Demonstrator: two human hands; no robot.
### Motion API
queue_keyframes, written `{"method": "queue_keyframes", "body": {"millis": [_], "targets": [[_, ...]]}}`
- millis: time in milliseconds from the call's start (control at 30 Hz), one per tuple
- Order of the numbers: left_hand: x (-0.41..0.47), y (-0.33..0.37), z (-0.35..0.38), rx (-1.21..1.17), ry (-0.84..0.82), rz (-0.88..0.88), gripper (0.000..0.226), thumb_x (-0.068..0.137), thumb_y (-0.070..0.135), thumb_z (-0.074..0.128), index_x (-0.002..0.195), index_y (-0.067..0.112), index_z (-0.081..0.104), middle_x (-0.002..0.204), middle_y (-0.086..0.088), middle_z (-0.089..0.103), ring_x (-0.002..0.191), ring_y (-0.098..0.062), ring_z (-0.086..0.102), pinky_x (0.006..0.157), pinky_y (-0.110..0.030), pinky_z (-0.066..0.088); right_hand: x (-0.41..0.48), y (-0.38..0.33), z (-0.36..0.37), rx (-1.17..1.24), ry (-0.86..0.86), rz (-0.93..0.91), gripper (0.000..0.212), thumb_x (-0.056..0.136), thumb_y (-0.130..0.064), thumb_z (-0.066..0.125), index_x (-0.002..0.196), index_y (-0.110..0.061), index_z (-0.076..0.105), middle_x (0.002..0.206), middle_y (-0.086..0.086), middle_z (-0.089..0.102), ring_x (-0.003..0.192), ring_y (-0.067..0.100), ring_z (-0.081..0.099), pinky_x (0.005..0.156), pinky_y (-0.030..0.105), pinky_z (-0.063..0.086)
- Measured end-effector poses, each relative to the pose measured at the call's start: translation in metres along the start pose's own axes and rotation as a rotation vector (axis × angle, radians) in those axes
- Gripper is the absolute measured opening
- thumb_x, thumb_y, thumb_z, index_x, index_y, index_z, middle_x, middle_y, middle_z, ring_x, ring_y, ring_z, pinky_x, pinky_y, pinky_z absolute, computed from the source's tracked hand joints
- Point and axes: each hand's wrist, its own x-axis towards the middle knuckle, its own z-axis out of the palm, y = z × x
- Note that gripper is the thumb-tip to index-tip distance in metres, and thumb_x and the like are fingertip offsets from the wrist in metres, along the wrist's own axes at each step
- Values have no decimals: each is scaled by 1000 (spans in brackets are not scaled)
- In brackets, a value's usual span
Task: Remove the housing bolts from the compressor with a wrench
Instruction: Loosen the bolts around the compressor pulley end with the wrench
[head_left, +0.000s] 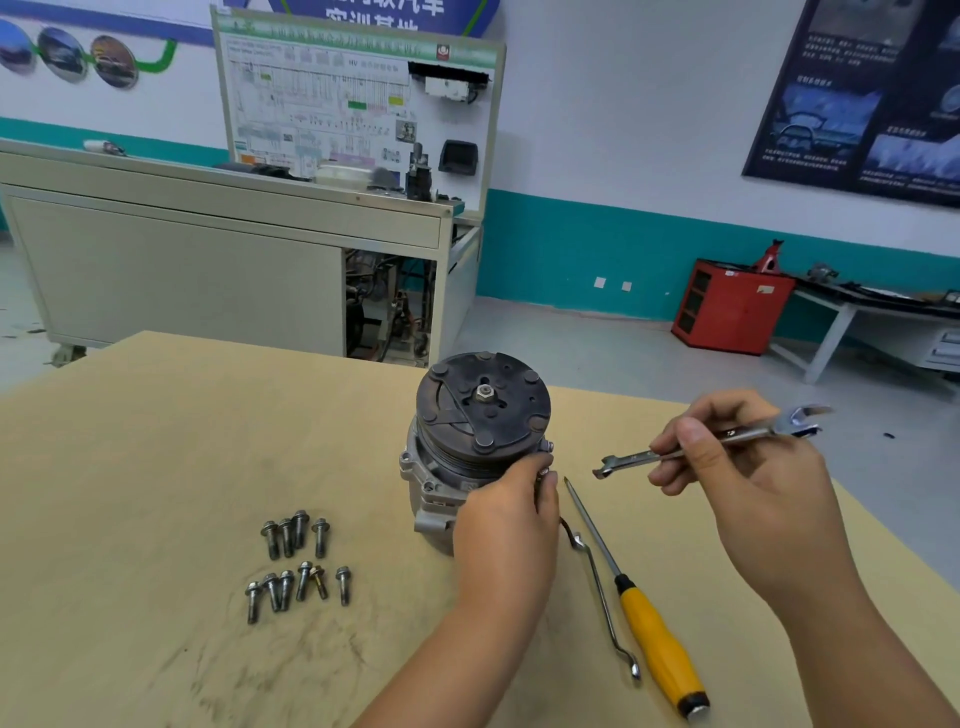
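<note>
Compressor (483, 415) stands on end on the table (156, 441), pulley face up, about midway between the person's two hands. The left hand (506, 514) is the nearer one. It holds the housing low on its near right side, fingers curled in against the flange, where a small bolt head shows at the fingertips. I cannot tell whether they pinch that head or only steady the body. One more bolt (549, 445) sits in the flange just above those fingers.

The right hand (737, 478) is up off the table, well to the right, pinching the wrench (636, 458) around its middle. The tool's long axis runs from low left to high right. Its lower end points at the compressor's right flank and stops just short of the left fingers, touching nothing.

So the bolts still seated lie left of the wrench's lower end, roughly along its line. My guess is the wrench goes in along that line.

Loose bolts (303, 580) lie in two rows on the table, left of the compressor.
</note>
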Motion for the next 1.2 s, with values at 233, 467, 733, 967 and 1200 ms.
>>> {"method": "queue_keyframes", "body": {"millis": [233, 467, 733, 967, 1200], "targets": [[5, 3, -8, 260, 78, 249, 14, 88, 18, 68, 97, 10, 74, 65, -10, 70, 60, -33, 65, 52, -31, 44, -10, 1, -3, 16, -6, 14, 13, 92, -8, 50, 83, -15, 56, 77, -5, 69, 58, 10, 65, 57, 19, 54], [13, 8, -22, 561, 2, 357, 18, 64, 21, 87, 75, 17, 73, 50, -2, 62, 43, -23, 59, 37, -20, 35, -17, 3, -7, 41, -7, 18, 13, 91, -9, 51, 82, -16, 56, 77, -4, 69, 59, 10, 65, 57, 20, 54], [12, 5, -41, 432, 189, 621, 13, 71, 22, 81, 76, 12, 74, 46, 3, 58, 38, -16, 54, 34, -19, 39, -22, 8, -6, 89, 6, 10, 15, 91, -6, 52, 81, -16, 57, 78, -2, 69, 58, 11, 66, 57, 21, 54], [-19, -33, -98, 228, 73, 189, 10, 74, 21, 79, 84, 19, 77, 68, 11, 67, 59, -6, 56, 61, -19, 42, -28, 11, 8, 146, -6, -6, 15, 92, -9, 52, 80, -17, 56, 78, 0, 69, 60, 13, 66, 58, 20, 53], [-25, -97, -155, 383, 59, -126, 9, 77, 21, 79, 85, 19, 79, 81, 9, 56, 80, -15, 55, 66, -22, 30, -36, 4, 27, 157, -37, -20, 15, 92, -7, 51, 79, -14, 56, 76, -3, 69, 59, 10, 65, 57, 15, 52]]}}
